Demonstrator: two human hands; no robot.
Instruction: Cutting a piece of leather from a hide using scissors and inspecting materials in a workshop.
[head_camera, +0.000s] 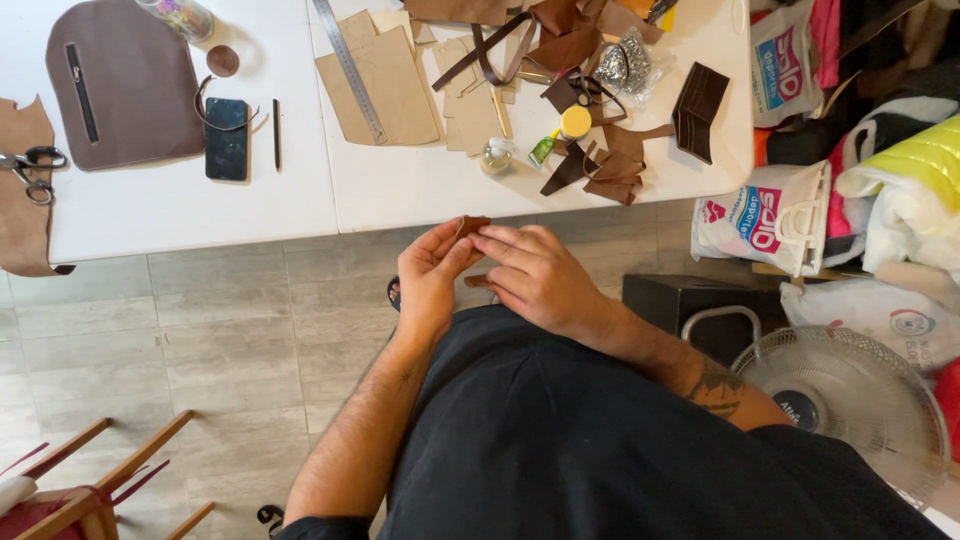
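Note:
A small brown leather piece (470, 226) is pinched between both hands, just below the white table's front edge (400, 205). My left hand (428, 278) grips it from the left with thumb and fingers. My right hand (535, 275) lies over it from the right, fingers pointing left; a brown end shows under this hand. Both hands hover above my lap and the tiled floor.
On the table lie tan paper patterns (385, 85), a metal ruler (348, 65), brown leather scraps (600, 165), a dark wallet (698, 110), a phone (226, 138), scissors (30, 168) and a grey-brown zipped panel (125, 85). Bags (775, 215) and a fan (850, 405) stand at the right.

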